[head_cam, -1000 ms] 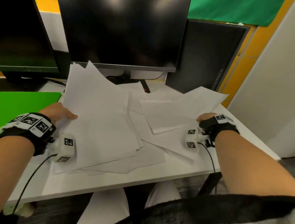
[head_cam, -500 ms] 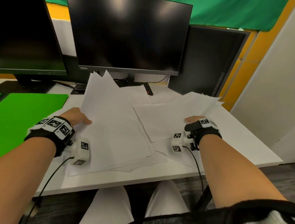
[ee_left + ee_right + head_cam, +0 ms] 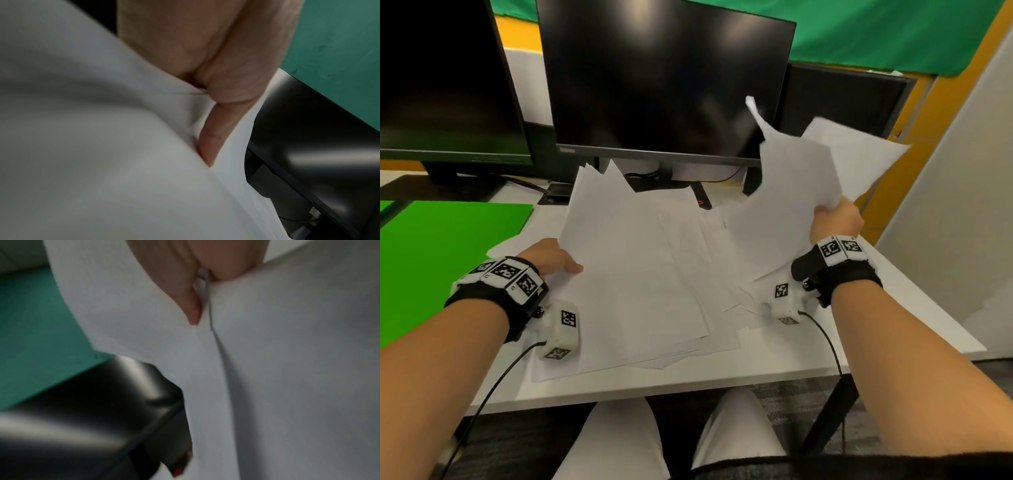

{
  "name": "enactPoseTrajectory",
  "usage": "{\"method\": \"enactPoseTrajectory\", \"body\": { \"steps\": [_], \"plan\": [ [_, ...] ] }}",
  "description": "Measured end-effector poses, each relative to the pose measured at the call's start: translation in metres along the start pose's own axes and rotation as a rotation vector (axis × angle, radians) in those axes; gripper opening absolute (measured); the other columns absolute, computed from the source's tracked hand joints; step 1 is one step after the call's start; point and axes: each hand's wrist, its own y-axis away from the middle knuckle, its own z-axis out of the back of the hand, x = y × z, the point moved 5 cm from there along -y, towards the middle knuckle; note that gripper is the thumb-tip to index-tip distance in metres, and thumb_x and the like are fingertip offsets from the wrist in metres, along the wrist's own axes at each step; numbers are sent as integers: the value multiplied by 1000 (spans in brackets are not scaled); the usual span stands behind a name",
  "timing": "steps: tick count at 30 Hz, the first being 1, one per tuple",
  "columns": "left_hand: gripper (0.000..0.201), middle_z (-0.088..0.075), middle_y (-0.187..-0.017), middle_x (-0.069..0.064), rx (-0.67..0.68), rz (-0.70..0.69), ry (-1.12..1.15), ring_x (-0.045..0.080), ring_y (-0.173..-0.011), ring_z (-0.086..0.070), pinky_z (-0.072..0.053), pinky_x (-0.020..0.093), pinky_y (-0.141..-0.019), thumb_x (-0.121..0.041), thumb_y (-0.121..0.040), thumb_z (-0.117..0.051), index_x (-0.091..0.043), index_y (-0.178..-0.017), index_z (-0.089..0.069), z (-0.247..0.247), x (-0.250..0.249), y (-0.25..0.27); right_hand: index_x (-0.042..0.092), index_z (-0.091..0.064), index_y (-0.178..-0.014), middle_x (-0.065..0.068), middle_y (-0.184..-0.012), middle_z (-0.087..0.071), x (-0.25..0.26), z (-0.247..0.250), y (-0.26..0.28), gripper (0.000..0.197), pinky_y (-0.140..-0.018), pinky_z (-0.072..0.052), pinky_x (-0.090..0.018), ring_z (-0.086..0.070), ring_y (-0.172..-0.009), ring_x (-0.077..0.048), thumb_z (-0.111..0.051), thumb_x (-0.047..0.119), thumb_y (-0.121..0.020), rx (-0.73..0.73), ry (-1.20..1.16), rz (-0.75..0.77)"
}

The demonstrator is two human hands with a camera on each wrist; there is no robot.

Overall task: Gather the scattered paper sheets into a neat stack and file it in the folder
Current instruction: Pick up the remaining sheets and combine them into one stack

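White paper sheets (image 3: pixel 647 274) lie in a loose, fanned pile on the white desk (image 3: pixel 774 366). My left hand (image 3: pixel 551 257) grips the pile's left edge, thumb on top and fingers underneath; the left wrist view shows the thumb (image 3: pixel 216 133) pressed on the paper (image 3: pixel 102 146). My right hand (image 3: pixel 834 221) holds a bunch of sheets (image 3: pixel 791 192) lifted off the desk at the right, their far corners up in front of the monitor. In the right wrist view the thumb (image 3: pixel 185 293) pinches those sheets (image 3: pixel 287 369). The green folder (image 3: pixel 438 253) lies flat at the left.
Two dark monitors (image 3: pixel 664 78) stand at the back of the desk, a third black screen (image 3: pixel 842 99) at the right. A monitor stand and cables (image 3: pixel 671 185) sit just behind the papers. The desk's right edge (image 3: pixel 928 308) drops off beside a white wall panel.
My right hand has lifted its sheets off the desk, up and to the right. The left hand keeps its hold on the pile's left edge. The head view has tilted slightly.
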Motion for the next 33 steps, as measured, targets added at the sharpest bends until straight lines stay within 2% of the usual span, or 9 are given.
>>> {"method": "enactPoseTrajectory", "body": {
  "steps": [4,8,12,15,18,20,23,28,33],
  "plan": [
    [51,-61,-122,21,27,-16,6,41,-112,-57,-44,46,-101,-9,-77,-71,2,-124,-53,-4,-6,13,2,-53,-127,-15,-125,-61,45,2,-2,44,-85,-42,-18,-58,-114,-28,-59,3,-84,-2,-550,116],
    [32,-64,-112,21,144,-45,118,40,-105,-60,-45,47,-99,-1,-80,-66,0,-111,-58,-8,-7,19,10,-20,-144,-17,-134,-50,67,-25,4,91,-102,-45,-41,-53,-119,-30,-66,-10,-68,221,-943,67],
    [34,-74,-80,15,122,-61,404,32,-82,-64,-52,37,-81,-16,-90,-54,1,-120,-57,-6,1,17,15,2,-147,-15,-146,-36,58,-80,43,109,-110,-35,-49,-41,-131,-30,-71,-5,-70,530,-672,-15],
    [50,-67,-47,-2,136,-61,566,14,-56,-65,-49,23,-58,-39,-98,-34,-16,-76,-72,-8,-9,25,21,-4,-148,-9,-143,-42,37,-128,82,113,-109,-36,-52,-43,-130,-29,-77,7,-64,747,-465,-27],
    [72,-59,-41,-27,159,-80,647,-11,-43,-59,-44,4,-47,-12,-98,-41,-45,-39,-66,-10,-19,33,22,5,-149,-10,-148,-36,34,-157,109,114,-112,-31,-51,-37,-134,-30,-73,-3,-70,894,-226,75],
    [19,-75,-63,-8,303,-67,677,5,-52,-69,-56,16,-54,-19,-84,-62,-24,-78,-79,-15,-10,26,21,12,-149,-9,-153,-26,38,-166,116,116,-114,-29,-47,-32,-138,-30,-74,3,-74,977,-96,146],
    [36,-76,-77,15,429,-55,500,26,-58,-72,-59,32,-60,-15,-45,-80,-4,-79,-74,-17,-8,31,26,13,-149,-9,-150,-32,35,-167,108,118,-109,-38,-47,-39,-133,-31,-75,6,-72,1043,57,197],
    [19,-66,-45,11,297,15,424,22,-36,-62,-50,23,-36,-3,-75,-60,0,-58,-67,-7,3,31,22,4,-150,-12,-151,-32,19,-140,72,104,-112,-31,-48,-34,-137,-32,-72,22,-79,836,-77,-68],
    [50,-78,-87,5,252,22,475,21,-76,-73,-57,31,-75,-46,-72,-72,-15,-110,-67,-13,0,24,33,-31,-142,-16,-155,-16,-24,-83,40,87,-110,-35,-49,-30,-136,-43,-69,38,-63,739,707,-8]
  ]
}}
